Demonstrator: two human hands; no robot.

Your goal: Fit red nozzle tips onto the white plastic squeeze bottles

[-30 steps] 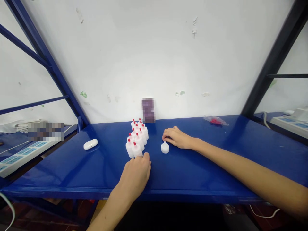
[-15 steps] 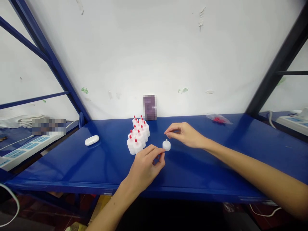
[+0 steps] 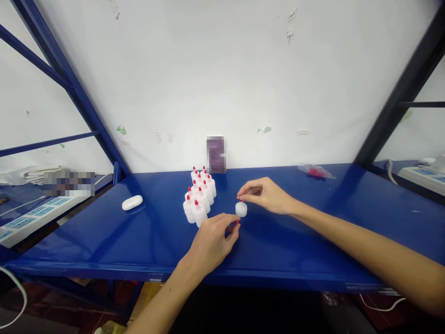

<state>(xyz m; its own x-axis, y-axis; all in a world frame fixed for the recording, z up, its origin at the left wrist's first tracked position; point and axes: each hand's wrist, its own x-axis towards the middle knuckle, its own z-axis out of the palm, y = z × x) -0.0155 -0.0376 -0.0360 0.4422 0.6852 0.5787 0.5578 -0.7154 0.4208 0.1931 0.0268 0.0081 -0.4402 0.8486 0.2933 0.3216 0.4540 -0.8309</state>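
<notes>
A small white squeeze bottle [image 3: 241, 209] stands upright on the blue table, between my two hands. My right hand [image 3: 266, 195] pinches a small red cap [image 3: 241, 201] at the bottle's nozzle; how far the cap sits on it I cannot tell. My left hand [image 3: 217, 234] is just in front of the bottle, with another red cap [image 3: 237, 222] between thumb and forefinger. Left of the hands, several white bottles [image 3: 199, 211] with red caps stand in a close group.
A clear bag of red caps [image 3: 316, 172] lies at the back right of the blue table [image 3: 295, 241]. On the left rests a white rounded case [image 3: 132, 202]. A blurred purple rectangular object [image 3: 216, 155] leans on the wall. White power strips [image 3: 38, 218] are beyond the frame posts.
My right fingers have come down onto the bottle's nozzle, where a red cap now shows. My left fingertips have drawn slightly away from the bottle, and a red cap is visible in them.
</notes>
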